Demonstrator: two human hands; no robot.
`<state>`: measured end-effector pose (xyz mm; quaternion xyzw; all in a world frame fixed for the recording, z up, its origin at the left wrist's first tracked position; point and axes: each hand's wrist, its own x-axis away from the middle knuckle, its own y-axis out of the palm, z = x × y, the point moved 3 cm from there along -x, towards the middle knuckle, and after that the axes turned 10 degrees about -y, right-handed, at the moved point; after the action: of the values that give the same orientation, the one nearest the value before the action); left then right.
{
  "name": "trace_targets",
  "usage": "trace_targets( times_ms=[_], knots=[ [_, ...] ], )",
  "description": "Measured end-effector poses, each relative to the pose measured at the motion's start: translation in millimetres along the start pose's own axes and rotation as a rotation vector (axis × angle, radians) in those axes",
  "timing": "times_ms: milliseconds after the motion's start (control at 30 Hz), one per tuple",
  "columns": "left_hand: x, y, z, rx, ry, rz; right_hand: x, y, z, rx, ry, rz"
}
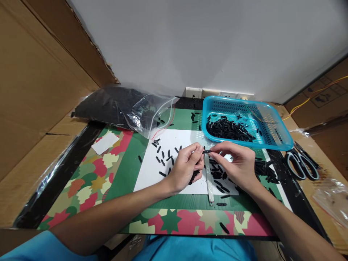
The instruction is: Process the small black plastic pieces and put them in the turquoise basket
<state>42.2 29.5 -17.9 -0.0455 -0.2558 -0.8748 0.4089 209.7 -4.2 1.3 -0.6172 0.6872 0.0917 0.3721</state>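
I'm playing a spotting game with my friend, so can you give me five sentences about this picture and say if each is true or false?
1. The left hand and right hand both touch one thin black piece. True.
2. The scissors are inside the blue basket. False: the scissors lie outside the blue basket, to its right.
3. Black pieces lie scattered on the white sheet. True.
4. The big plastic bag is pink inside. False: the big plastic bag holds something dark.
5. The sleeve on the left arm is blue. True.
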Motion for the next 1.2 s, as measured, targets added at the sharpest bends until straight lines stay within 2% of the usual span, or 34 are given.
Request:
trace_targets(
  times_ms=[400, 867, 933, 1000, 1100, 1200],
  knots=[
    [-0.3, -0.2, -0.6, 0.008, 0.010, -0.001, -0.6, -0.2, -2.8, 0.027, -0.026, 0.000],
    [2.5, 0.6, -0.7, -0.008, 0.005, 0.017, -1.4, 1.0, -3.6, 0.042, 0.045, 0.003],
    [6.0, 1.7, -2.0, -0.079, 0.006, -0.005, -0.2, -0.2, -2.9, 0.045, 0.069, 0.022],
    [10.5, 4.8, -3.1, -0.238, 0.017, -0.075, 1.2, -0.3, -2.1, 0.024, 0.092, 0.011],
    [16.0, 10.7, -3.4, -0.524, 0.061, -0.194, 2.4, 4.0, -1.4, -0.072, 0.134, -0.072],
    [17.1, 12.3, -2.6, -0.625, 0.091, -0.209, 1.9, 12.9, -2.4, -0.177, 0.216, -0.153]
  ],
)
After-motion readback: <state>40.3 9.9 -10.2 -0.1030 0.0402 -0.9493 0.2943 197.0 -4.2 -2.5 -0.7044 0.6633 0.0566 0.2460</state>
